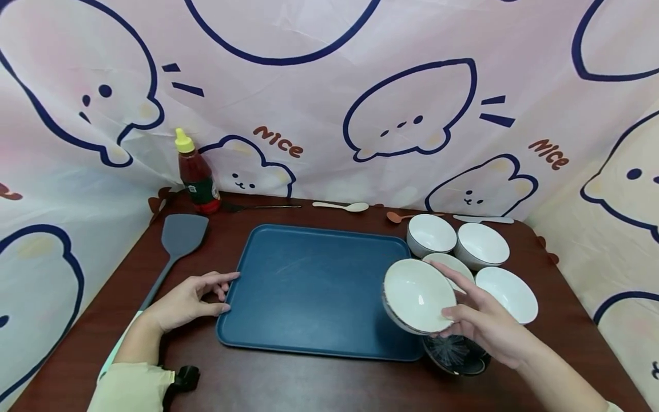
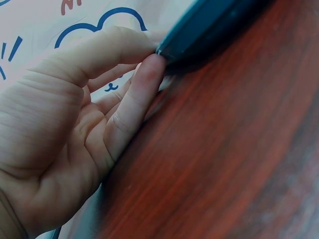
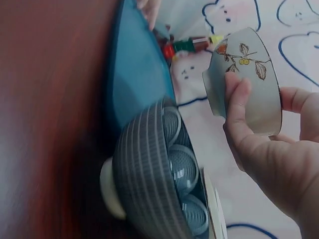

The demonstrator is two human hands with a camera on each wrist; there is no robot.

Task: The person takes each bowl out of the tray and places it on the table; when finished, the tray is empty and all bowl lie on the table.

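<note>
My right hand grips a white bowl by its rim and side, tilted above the right end of a blue tray. Brown leaves and yellow berries decorate the outside of this bowl, as the right wrist view shows. Beneath that hand stands a dark patterned bowl, striped on its outside. At the tray's left edge my left hand pinches the rim between thumb and fingers; the left wrist view shows the fingertips right at that rim.
Several white bowls stand right of the tray. Along the back lie a black utensil, a cream spoon, an orange spoon and a white knife. A sauce bottle and a grey spatula are at left.
</note>
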